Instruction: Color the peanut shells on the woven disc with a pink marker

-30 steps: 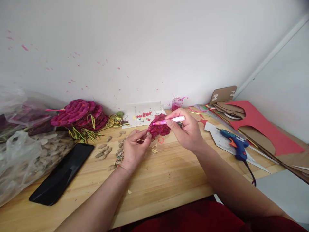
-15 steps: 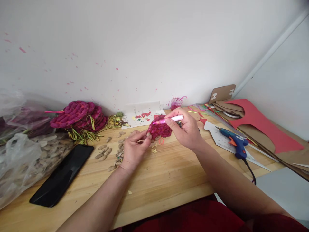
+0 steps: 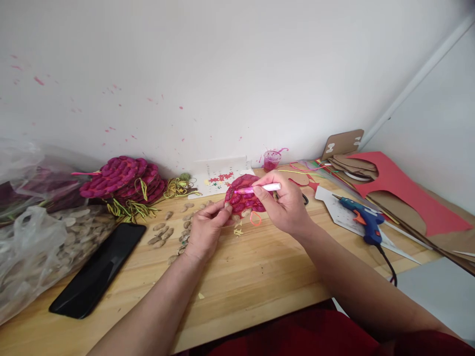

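the left hand [image 3: 208, 222] has thumb and fingers closed on the left edge of a lumpy, round magenta disc [image 3: 243, 201], seemingly steadying it over the pale wooden table [image 3: 256, 287]; a slim white-and-pink pen-like tool [image 3: 273, 187] is pinched in the right hand [image 3: 284, 205], likely for control.

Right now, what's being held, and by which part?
Left fingers pinch the bumpy magenta rounded piece by its left edge; right fingers grip the slim pink-and-white pen-shaped tool near its middle.
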Available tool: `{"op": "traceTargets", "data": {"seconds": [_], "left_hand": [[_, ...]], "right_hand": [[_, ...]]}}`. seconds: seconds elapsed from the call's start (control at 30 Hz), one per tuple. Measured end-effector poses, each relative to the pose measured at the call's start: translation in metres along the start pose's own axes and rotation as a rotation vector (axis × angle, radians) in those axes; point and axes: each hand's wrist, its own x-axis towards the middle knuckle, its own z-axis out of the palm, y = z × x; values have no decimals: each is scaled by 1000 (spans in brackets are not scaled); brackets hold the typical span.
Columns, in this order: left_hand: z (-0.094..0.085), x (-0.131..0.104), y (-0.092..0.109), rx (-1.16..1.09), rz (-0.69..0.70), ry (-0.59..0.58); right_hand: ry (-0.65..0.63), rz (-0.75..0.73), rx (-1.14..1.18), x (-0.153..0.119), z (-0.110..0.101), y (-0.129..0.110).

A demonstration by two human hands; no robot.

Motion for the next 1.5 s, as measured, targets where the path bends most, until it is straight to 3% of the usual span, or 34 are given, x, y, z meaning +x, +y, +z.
{"op": "traceTargets", "data": {"seconds": [0.43, 0.67, 0.83, 0.97, 1.13, 1.5], "left_hand": [[4, -2, 4, -108, -80, 17], [4, -3, 6, -128, -102, 14], [6, -3, 9, -135, -128, 22], [6, -2, 9, -144, -142, 22], [5, -2, 9, -169, -169, 1], [5, -2, 12, -168, -189, 10]], "right_hand": [[-33, 6, -2, -1, 0, 1], [-3, -73, -70, 3, -5, 2], [-93, -135, -80, 4, -5, 2], [-47, -132, -98, 4, -5, 3], [-113, -184, -68, 4, -6, 5], [-121, -213, -111, 4, -5, 6]]}}
